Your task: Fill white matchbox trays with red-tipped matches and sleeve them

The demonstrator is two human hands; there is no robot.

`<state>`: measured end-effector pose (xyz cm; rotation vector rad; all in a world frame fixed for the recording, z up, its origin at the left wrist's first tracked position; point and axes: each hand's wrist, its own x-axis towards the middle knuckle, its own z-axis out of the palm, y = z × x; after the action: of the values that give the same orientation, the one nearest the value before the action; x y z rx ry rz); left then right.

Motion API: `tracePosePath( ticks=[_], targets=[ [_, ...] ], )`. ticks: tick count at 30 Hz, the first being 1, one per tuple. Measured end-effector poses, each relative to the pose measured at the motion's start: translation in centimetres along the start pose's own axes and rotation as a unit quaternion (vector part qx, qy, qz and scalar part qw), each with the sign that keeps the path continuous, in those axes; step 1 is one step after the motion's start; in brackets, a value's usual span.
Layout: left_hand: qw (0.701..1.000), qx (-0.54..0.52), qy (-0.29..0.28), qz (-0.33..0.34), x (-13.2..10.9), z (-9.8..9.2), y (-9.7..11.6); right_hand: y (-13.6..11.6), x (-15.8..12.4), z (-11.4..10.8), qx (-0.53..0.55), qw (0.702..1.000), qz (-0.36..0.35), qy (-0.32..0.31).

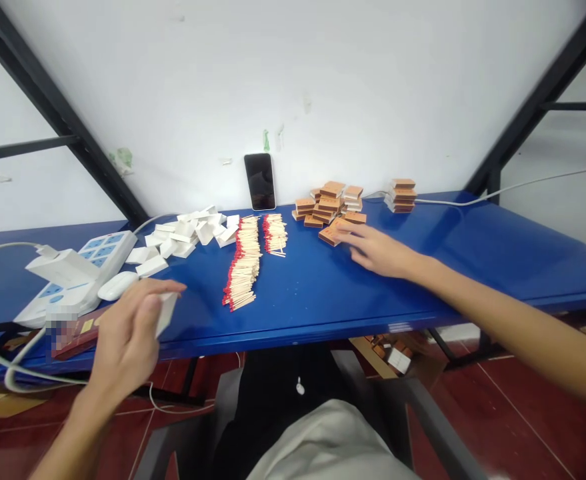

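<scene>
My left hand [131,327] is closed on a white matchbox tray [167,313], held up over the front left of the blue table. A pile of similar white matchbox trays [177,233] lies beyond it. At the right, my right hand [375,250] has its fingers on an orange matchbox [333,231] at the front of a heap of orange matchboxes [330,200]; the fingertips are partly hidden. Between my hands lie a long row of red-tipped matches [245,263] and a smaller bunch of matches [275,235].
A phone [261,181] leans against the wall. A short stack of matchboxes [403,195] stands back right. To the left are a power strip [105,250] with a plugged-in adapter, a white rounded case [117,285] and a dark red packet [80,335]. Below sits an open carton [373,357].
</scene>
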<state>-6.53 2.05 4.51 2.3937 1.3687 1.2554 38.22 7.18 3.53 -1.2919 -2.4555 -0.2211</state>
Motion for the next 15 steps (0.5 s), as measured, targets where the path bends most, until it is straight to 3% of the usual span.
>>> tracePosePath(
  ticks=[1,4,8,12,15],
  targets=[
    [0.996,-0.078,0.046,-0.009,-0.6,0.5,1.3,-0.9,0.3,0.4,0.019,1.0,-0.011,-0.022],
    [0.982,-0.187,-0.015,0.018,-2.3,2.7,4.1,-2.7,0.3,0.6,0.05,0.998,-0.013,-0.043],
    [0.969,-0.244,-0.043,0.009,-3.4,5.2,4.7,-4.9,-0.7,-0.6,0.031,0.999,0.018,-0.021],
    [0.972,-0.218,-0.082,0.034,-3.2,6.0,4.5,-7.7,1.1,-0.4,-0.021,0.999,0.029,0.019],
    [0.981,-0.121,-0.123,0.085,-2.6,6.1,5.0,-9.3,5.3,1.3,0.0,0.999,0.029,-0.022]
  ],
)
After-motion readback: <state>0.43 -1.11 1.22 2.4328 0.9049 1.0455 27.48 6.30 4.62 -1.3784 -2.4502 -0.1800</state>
